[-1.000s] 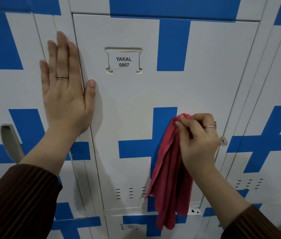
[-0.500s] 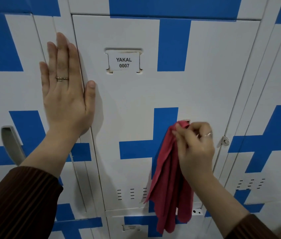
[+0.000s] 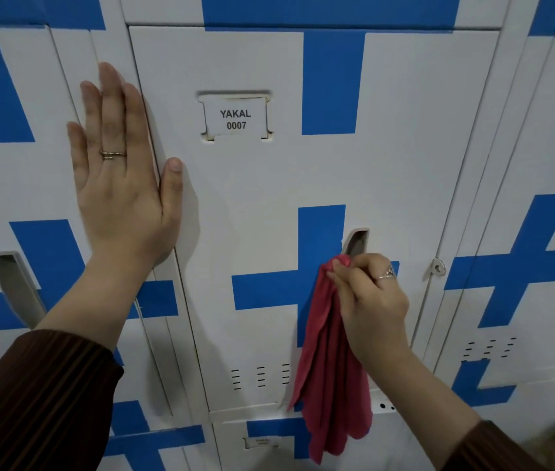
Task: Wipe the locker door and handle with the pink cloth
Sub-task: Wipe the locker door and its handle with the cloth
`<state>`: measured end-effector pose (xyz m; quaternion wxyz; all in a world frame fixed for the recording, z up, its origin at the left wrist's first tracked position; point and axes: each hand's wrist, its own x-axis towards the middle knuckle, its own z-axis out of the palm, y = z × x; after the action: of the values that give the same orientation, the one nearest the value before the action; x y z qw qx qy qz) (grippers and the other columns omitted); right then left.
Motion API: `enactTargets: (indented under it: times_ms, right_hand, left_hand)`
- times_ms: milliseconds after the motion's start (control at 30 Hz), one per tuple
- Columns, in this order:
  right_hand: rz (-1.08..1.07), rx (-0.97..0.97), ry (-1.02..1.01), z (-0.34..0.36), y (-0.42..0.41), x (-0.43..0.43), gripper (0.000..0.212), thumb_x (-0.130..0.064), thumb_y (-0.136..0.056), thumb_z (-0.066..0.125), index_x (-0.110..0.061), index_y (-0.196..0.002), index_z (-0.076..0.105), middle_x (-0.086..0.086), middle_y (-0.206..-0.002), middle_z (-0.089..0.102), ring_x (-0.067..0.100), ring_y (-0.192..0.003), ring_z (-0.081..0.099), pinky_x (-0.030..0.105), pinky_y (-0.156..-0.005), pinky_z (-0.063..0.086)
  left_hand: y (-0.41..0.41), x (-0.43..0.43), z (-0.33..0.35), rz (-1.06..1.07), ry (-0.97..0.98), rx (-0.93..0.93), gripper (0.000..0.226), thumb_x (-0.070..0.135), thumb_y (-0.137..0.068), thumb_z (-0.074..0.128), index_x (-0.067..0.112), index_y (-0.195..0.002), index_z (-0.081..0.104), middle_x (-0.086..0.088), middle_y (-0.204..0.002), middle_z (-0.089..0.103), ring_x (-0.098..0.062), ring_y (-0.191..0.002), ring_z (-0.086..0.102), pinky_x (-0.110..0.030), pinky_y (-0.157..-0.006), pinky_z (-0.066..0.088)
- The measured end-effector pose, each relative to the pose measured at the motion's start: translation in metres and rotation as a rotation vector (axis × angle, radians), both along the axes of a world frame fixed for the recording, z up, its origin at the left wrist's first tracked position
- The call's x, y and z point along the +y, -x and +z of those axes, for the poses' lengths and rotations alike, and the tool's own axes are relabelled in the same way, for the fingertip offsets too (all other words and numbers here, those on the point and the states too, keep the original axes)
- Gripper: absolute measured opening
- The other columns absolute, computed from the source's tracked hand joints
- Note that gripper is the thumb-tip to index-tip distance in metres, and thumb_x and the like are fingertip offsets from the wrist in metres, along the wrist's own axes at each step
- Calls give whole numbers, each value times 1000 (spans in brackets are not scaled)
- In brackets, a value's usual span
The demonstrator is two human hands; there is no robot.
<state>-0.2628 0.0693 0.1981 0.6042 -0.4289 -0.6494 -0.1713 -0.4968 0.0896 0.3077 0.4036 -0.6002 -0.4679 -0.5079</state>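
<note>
The white locker door (image 3: 252, 198) with blue cross markings carries a label reading YAKAL 0007 (image 3: 235, 119). Its recessed handle (image 3: 357, 242) shows at the door's right side, its lower part hidden behind my fingers. My right hand (image 3: 369, 297) pinches the top of the pink cloth (image 3: 332, 368) right at the handle's lower part; the cloth hangs down over the door's bottom edge. My left hand (image 3: 123, 175) rests flat, fingers straight, on the seam between this door and the locker to the left.
A neighbouring locker on the left has its own recessed handle (image 3: 17, 287). A small metal lock hasp (image 3: 437, 267) sits on the frame right of the door. More lockers stand to the right and below, with vent slots (image 3: 261, 375) near the door's bottom.
My right hand with the pink cloth has slid downwards along the handle, uncovering the handle's upper part. My left hand stays pressed in the same place.
</note>
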Motion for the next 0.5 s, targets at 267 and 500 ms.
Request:
enactTargets:
  times_ms: [267,500]
  right_hand:
    - [-11,25,-37,21,-3,0,7,5,-81,61,6,-75,64,12,-74,52,13,-70,44,16,-67,40]
    - [6,17,139,5,-4,-5,11,1,-81,62,5,-71,63,6,-71,52,9,-63,48,8,-65,37]
  left_hand:
    - [0,-1,1,2,5,2,58,32,-99,23,-2,-145,14,-27,-151,14,-37,-141,8,-34,-115,-6]
    - [0,-3,0,-1,22,-2,59,30,-98,25,0,-146,12,-25,-152,12,-34,-141,6,-36,-115,-4]
